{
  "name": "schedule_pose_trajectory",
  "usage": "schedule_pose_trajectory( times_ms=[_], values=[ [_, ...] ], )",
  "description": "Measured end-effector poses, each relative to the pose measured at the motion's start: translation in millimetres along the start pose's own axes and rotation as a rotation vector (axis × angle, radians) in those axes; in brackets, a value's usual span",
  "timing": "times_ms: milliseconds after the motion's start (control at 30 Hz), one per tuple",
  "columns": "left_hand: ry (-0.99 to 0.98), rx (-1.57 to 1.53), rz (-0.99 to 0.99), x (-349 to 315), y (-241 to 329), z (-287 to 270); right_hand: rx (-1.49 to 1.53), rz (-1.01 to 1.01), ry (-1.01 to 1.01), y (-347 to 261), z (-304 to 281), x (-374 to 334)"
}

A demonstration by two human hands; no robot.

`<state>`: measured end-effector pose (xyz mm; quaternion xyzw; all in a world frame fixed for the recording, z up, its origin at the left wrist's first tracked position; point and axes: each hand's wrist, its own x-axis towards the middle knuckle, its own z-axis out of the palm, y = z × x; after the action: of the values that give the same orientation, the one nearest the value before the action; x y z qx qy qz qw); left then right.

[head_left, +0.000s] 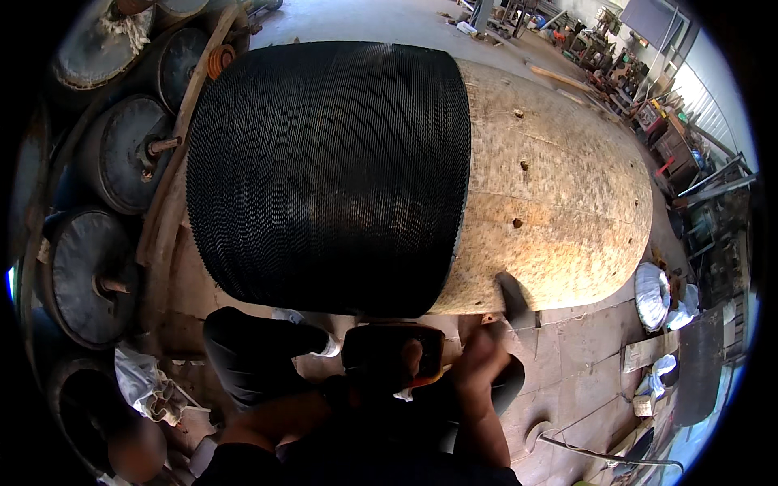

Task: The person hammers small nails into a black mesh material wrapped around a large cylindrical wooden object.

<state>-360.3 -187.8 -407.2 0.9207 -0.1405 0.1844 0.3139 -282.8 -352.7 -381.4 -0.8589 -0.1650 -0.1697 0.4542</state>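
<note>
A large wooden drum [559, 202] lies on its side in front of me. Rows of black toothed strip [332, 178] wrap its left part closely, while bare wood with several dark holes shows on the right. My right hand [480, 358] is closed on a hammer [511, 295], whose dark, motion-smeared head is up at the drum's near lower edge, by the bare wood. Between my legs sits a dark open box [432, 333]. Over it is my left hand [412, 356], mostly in shadow; its fingers and anything in them are too dark to make out.
Dark rollers with protruding shafts [105, 154] are stacked along the left, beside a long wooden beam [162, 194]. White sacks [651, 296] lie on the floor at right. A thin stand with a round base [543, 437] is at lower right. Cluttered machinery [604, 36] lines the far right.
</note>
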Motion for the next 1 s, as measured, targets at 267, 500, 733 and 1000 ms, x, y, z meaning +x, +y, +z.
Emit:
schedule_pose_trajectory(
  times_ms=[267,500,733,1000],
  values=[
    [0.529,0.18,0.21,52.7,-34.1,-50.0,0.482,-0.152,0.246,-3.6,-8.9,-17.7],
    [0.764,0.536,0.363,127.8,-66.7,-108.3,0.101,0.084,-0.057,3.1,4.7,-7.6],
    [0.733,0.564,0.3,126.4,-67.1,-110.8,-0.146,-0.108,-0.011,1.7,6.7,0.8],
    [0.775,0.576,0.323,132.1,-68.2,-111.2,0.109,-0.057,0.074,-10.9,2.4,-9.2]
  ],
)
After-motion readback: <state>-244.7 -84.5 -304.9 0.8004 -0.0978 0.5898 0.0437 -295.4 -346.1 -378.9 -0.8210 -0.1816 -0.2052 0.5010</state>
